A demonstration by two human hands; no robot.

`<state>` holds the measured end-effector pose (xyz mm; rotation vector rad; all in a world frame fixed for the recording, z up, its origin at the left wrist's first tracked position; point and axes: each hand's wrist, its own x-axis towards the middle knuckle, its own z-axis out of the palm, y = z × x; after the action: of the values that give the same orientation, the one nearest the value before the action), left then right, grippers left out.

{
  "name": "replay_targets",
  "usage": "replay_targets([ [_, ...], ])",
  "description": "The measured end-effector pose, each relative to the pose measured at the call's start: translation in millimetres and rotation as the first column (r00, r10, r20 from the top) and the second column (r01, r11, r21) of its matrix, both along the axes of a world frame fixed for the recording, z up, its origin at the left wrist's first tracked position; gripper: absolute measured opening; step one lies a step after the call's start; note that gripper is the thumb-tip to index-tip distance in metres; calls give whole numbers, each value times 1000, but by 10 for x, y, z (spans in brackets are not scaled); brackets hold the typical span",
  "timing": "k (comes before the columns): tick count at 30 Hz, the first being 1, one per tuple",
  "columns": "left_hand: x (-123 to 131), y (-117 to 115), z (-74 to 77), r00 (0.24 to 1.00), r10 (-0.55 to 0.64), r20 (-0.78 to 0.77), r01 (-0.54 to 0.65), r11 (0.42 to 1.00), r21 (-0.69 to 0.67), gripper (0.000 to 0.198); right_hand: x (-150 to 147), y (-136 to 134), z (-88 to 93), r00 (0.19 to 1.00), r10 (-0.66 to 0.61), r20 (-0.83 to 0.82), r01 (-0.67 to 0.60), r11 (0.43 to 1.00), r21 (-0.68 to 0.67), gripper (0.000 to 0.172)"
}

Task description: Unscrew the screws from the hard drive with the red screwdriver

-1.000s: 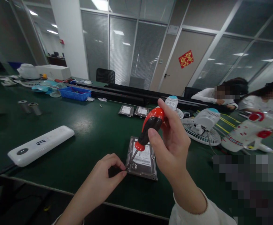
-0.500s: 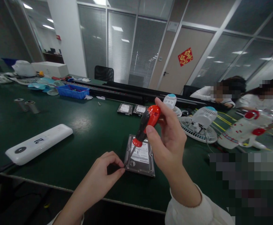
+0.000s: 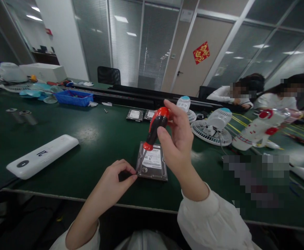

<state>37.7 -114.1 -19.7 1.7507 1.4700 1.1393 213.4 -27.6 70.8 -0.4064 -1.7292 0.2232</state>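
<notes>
A hard drive (image 3: 154,163) lies label up on the green table, close to its front edge. My right hand (image 3: 179,140) grips the red and black handle of a screwdriver (image 3: 155,126), which leans with its shaft down toward the drive's near left corner. At that corner my left hand (image 3: 119,178) is closed in a pinch, thumb and forefinger beside the screwdriver's tip. Whatever sits between those fingertips is too small or hidden to make out. Two more hard drives, one at left (image 3: 134,115) and one partly behind the screwdriver (image 3: 149,115), lie farther back.
A white oblong device (image 3: 43,156) lies at left, with two metal cylinders (image 3: 28,117) behind it. A blue basket (image 3: 75,98) stands at the back left. White fan parts (image 3: 211,132) and a white and red bottle (image 3: 256,130) are at right. Two people sit beyond.
The screwdriver handle has turned in my right hand, showing more of its black side. My left hand keeps its pinch at the drive's corner. The camera view has shifted slightly.
</notes>
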Motion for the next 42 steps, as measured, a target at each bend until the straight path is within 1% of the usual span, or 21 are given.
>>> replay_targets([
  [2,-2,2,5,1000,1,-4,-1,1000,10,10,-9,-8,17,999,-47,7,47,999,-4,44],
  [4,-4,1,13,1000,-2,-10,2,1000,13,11,-20,-18,37,996,-87,10,87,996,-19,45],
  [8,-5,-4,29,1000,-11,-10,11,1000,23,13,-32,-8,33,997,-67,41,68,997,-23,44],
  [12,-3,-6,34,1000,-7,-17,7,1000,30,14,-36,-2,25,997,-43,62,43,999,9,43],
  [17,-2,-10,30,1000,-2,-23,2,1000,23,14,-57,-53,77,990,-142,17,141,990,28,43],
  [19,-3,-11,24,1000,-3,-23,4,1000,23,14,-58,-52,73,989,-146,24,146,989,21,43],
  [22,-7,-10,12,1000,-6,-22,6,1000,25,15,-49,-27,40,994,-103,48,102,995,16,43],
  [24,-9,-9,6,1000,-7,-26,8,1000,24,15,-43,-12,26,994,-96,53,95,995,17,42],
  [29,-15,-5,4,999,-7,-39,7,1000,20,14,-40,-3,39,982,-187,36,186,982,9,47],
  [32,-17,1,-3,999,-9,-35,9,1000,21,14,-20,13,26,986,-160,39,160,987,7,45],
  [35,-19,7,-17,999,-13,-36,14,1000,23,14,7,22,7,994,-90,54,90,996,-13,47],
  [37,-20,9,-26,999,-15,-39,16,1000,24,14,11,13,12,997,-53,54,54,999,-9,45],
  [39,-21,7,-31,999,-15,-38,16,1000,21,14,2,-2,34,998,-59,33,59,998,11,41],
  [42,-24,3,-32,999,-19,-35,19,1000,8,13,-16,-16,66,993,-117,-12,117,992,43,40],
])
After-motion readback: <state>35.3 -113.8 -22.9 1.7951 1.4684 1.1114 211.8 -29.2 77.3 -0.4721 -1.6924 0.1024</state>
